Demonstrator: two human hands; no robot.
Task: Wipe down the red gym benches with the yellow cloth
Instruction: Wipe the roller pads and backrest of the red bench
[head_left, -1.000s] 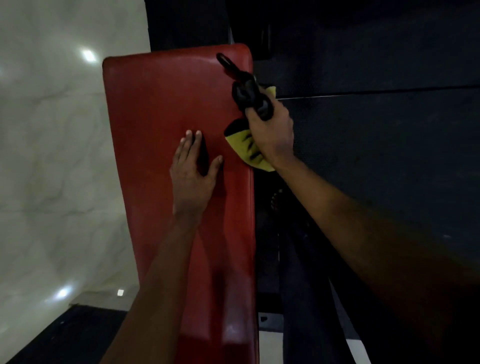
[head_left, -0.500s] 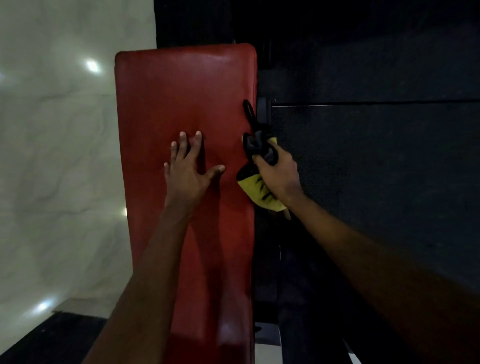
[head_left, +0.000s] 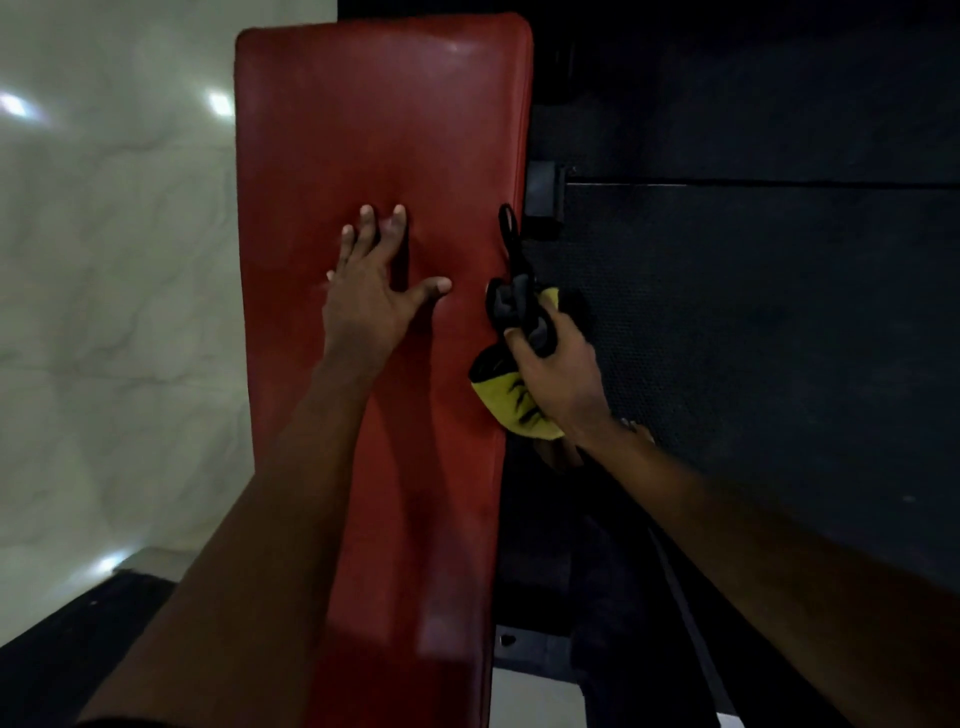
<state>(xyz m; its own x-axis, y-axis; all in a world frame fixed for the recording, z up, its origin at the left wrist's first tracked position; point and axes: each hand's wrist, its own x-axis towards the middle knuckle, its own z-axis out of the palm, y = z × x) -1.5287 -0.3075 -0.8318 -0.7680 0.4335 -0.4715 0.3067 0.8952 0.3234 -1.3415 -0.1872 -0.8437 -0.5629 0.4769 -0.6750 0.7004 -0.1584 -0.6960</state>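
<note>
Head view, looking down: our left hand lies flat with fingers spread on the pad of a red gym bench and holds nothing. Our right hand grips a bunched yellow cloth with black trim and a black loop, and the cloth seems to touch the bench's right edge about midway along. We judge the wiping to be at this side edge; we cannot tell how much of the pad is clean, and no other benches are in view.
</note>
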